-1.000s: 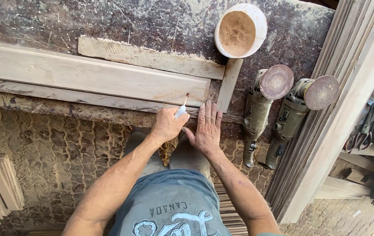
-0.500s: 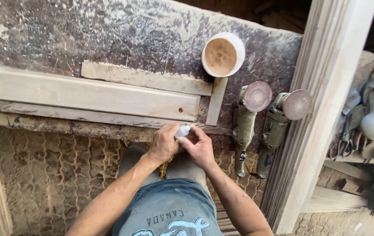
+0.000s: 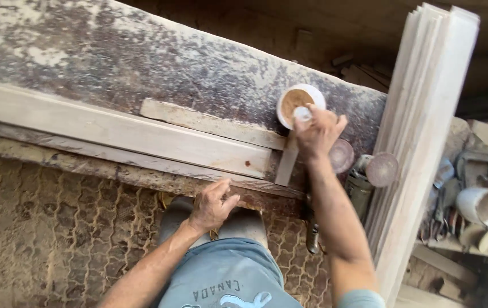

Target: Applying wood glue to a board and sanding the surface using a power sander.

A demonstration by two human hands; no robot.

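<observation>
Since half a second ago the right hand [image 3: 317, 132] has left the left hand and gone up to the white bowl of brown sawdust [image 3: 300, 104]; its grip is closed on a small white object, probably a glue bottle [image 3: 302, 113], though blur hides its shape, held over the bowl's rim where the powder is within reach; the left hand [image 3: 212, 203] rests loosely curled and empty at the surface's near edge [image 3: 141, 178], just below the long wooden board [image 3: 124, 134], whose dark spot [image 3: 248, 163] faces up; two disc sanders [image 3: 369, 171] lie aside to the right.
</observation>
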